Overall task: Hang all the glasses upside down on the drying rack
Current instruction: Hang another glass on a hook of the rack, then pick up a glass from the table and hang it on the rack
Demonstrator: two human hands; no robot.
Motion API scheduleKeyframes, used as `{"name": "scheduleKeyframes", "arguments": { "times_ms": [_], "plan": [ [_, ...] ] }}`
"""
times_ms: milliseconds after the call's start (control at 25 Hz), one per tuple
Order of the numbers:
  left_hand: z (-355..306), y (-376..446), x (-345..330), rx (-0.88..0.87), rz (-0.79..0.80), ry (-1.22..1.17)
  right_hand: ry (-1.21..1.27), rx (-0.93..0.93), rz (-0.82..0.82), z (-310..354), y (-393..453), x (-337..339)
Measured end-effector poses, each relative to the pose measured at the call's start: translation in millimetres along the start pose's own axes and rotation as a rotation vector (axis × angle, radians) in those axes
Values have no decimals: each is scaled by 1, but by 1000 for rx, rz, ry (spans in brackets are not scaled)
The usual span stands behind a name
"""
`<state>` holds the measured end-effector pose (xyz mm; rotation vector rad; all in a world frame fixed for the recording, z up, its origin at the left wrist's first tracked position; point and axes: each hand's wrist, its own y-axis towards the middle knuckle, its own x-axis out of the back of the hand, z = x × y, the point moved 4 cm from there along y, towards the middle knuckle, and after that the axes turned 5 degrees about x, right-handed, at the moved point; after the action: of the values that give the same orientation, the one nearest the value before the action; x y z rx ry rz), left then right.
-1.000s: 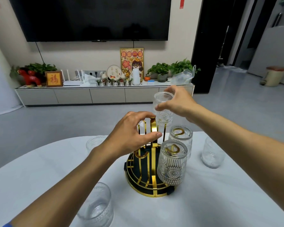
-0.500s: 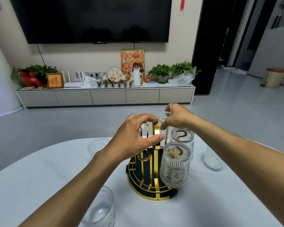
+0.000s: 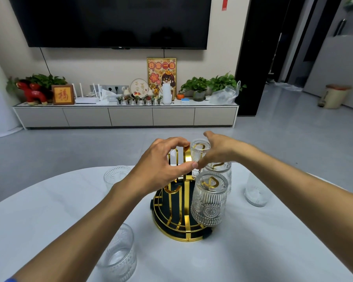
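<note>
Grip: my left hand [image 3: 161,165] pinches the gold top loop of the drying rack [image 3: 179,210], thumb and forefinger closed on the metal. My right hand [image 3: 218,149] lies against the far side of the third hung glass [image 3: 200,151], fingers spread; whether they clasp it or only touch it I cannot tell.

Item, drying rack: gold wire on a round dark base, standing mid-table on the white table [image 3: 49,220].

Item, third hung glass: upside down on a rear peg, a gold loop showing through its base, just beside my left thumb.

Item, second hung glass [image 3: 222,169]: upside down, below my right wrist, partly hidden by the one in front.

Item, nearest hung glass [image 3: 209,200]: upside down on the rack's right side, ribbed, with a flower medallion.

Item, near-left glass [image 3: 118,255]: upright on the table, partly under my left forearm.

Item, far-left glass [image 3: 115,176]: upright, beyond my left wrist.

Item, right glass [image 3: 255,192]: upright, partly hidden behind my right forearm, apart from the rack.
</note>
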<state>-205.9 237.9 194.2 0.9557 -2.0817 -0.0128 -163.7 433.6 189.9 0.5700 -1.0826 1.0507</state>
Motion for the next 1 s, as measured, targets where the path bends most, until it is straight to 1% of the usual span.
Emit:
{"name": "scheduleKeyframes", "arguments": {
  "times_ms": [160, 440, 520, 560, 600, 640, 680, 720, 760, 800, 840, 880, 920, 1000],
  "plan": [
    [-2, -2, 2, 18, 12, 11, -29, -45, -80, -12, -13, 6],
    [-2, 1, -4, 69, 41, 34, -6, -52, -80, -14, -28, 4],
    [-3, -8, -3, 71, 55, 23, 54, -42, -80, -11, -42, 7],
    [-2, -17, -1, 79, 46, -2, 94, -34, -106, -9, -53, 12],
    [1, -29, 4, 101, 12, -44, 111, -11, -169, -6, -66, 18],
    [7, -43, 12, 133, -47, -93, 101, 32, -288, 0, -82, 25],
    [15, -60, 21, 175, -114, -138, 91, 99, -452, 8, -103, 31],
    [25, -79, 30, 231, -178, -180, 115, 188, -616, 19, -126, 32],
    [36, -96, 39, 297, -233, -222, 177, 289, -740, 33, -150, 27],
    [47, -112, 46, 373, -284, -268, 245, 388, -787, 48, -171, 15],
    [58, -130, 52, 457, -333, -310, 284, 466, -760, 67, -188, -6],
    [68, -146, 56, 538, -370, -352, 292, 514, -683, 87, -198, -31],
    [76, -162, 57, 614, -393, -395, 269, 523, -567, 106, -202, -60],
    [90, -186, 52, 742, -407, -463, 173, 459, -266, 135, -196, -117]
  ]
}}
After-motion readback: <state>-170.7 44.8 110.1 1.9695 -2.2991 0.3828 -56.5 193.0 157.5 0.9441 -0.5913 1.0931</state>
